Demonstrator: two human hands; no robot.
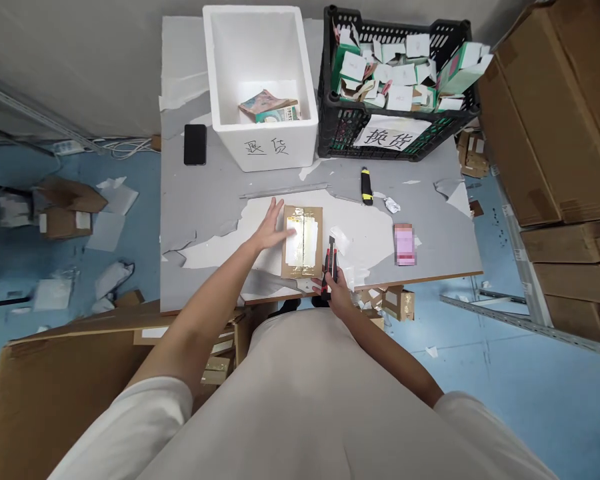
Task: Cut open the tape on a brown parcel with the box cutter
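Observation:
A taped cardboard box with white labels on its top lies near the front edge of the table. Fingers spread, my left hand is at the box's left side, its thumb over the label. Just right of the box, my right hand is closed around a red and black utility knife, which points away from me. Whether the blade is out I cannot tell. A scrap of clear plastic lies beside the knife.
Behind stand a white foam box with packets inside and a black crate full of small cartons. On the table lie a phone, a yellow-black cutter and a pink packet. A large carton stands at lower left.

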